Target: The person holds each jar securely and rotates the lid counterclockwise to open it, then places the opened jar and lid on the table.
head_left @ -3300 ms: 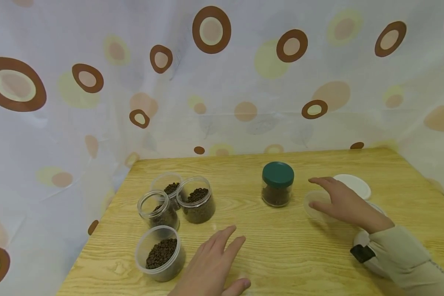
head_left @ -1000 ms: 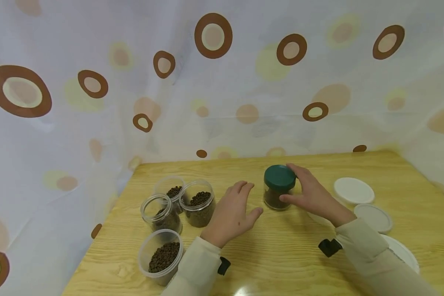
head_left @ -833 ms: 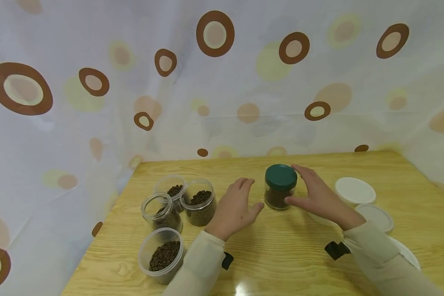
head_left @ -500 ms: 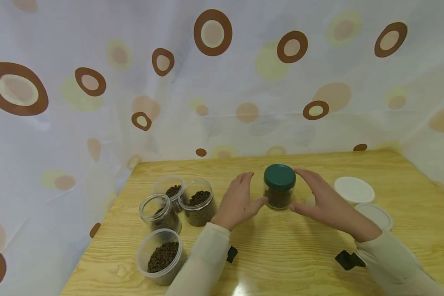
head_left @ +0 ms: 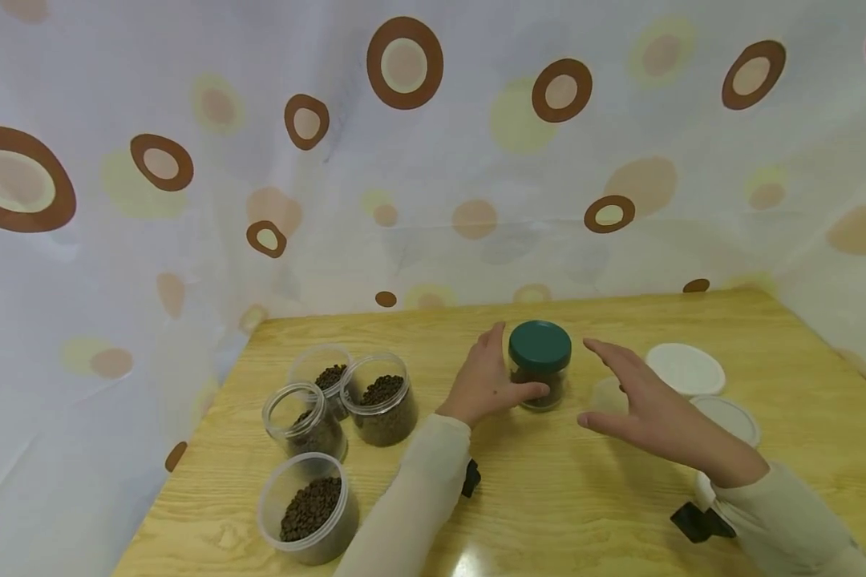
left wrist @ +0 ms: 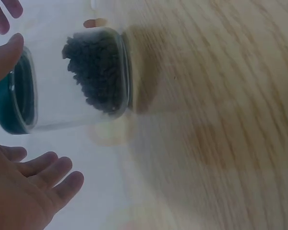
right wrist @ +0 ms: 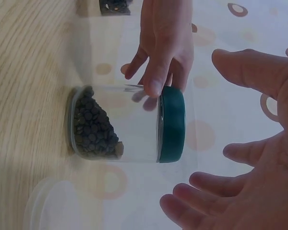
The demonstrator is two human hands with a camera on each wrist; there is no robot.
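Note:
A clear jar with a dark green lid (head_left: 540,346) stands upright on the table, partly filled with dark pellets (right wrist: 93,129). My left hand (head_left: 483,389) is at the jar's left side, its thumb reaching across the front. The right wrist view has that thumb right at the lid's edge, while the left wrist view shows a gap between the other fingers (left wrist: 62,172) and the jar. To the right of the jar, my right hand (head_left: 642,413) is apart from it, fingers spread and thumb wide, nothing held.
On the left stand several uncovered clear containers of brown pellets, the nearest a wide tub (head_left: 310,513). White lids lie on the right, including a round one (head_left: 685,369), partly behind my right arm. A patterned curtain (head_left: 433,176) backs the wooden table (head_left: 548,497).
My right hand, at the jar a second ago, has drawn away to the right. The left hand has moved right and up against the jar's left side. The jar stays in place.

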